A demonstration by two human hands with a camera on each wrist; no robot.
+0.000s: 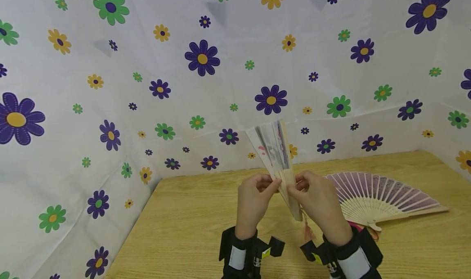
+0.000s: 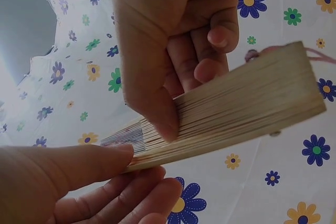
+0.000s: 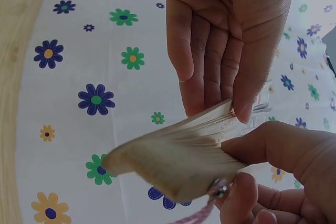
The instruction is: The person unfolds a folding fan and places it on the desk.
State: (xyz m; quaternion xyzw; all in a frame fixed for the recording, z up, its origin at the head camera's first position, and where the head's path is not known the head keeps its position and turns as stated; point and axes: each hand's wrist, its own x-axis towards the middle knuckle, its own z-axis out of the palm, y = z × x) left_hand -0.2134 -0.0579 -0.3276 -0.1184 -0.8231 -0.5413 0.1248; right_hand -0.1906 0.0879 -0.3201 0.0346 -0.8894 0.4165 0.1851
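Observation:
Both hands hold a partly spread folding fan upright above the table, its pale printed leaf up and its wooden ribs down. My left hand pinches the left edge between thumb and fingers. On the other edge, my right hand pinches the ribs. The left wrist view shows the left thumb on the lowest ribs, where the leaf begins. From the fan's pivot end hangs a pink cord; its tassel dangles between the wrists.
A purple folding fan lies spread on the wooden table at the right, partly behind my right hand. A white cloth printed with flowers hangs behind the table and along its sides. Black camera straps circle both wrists.

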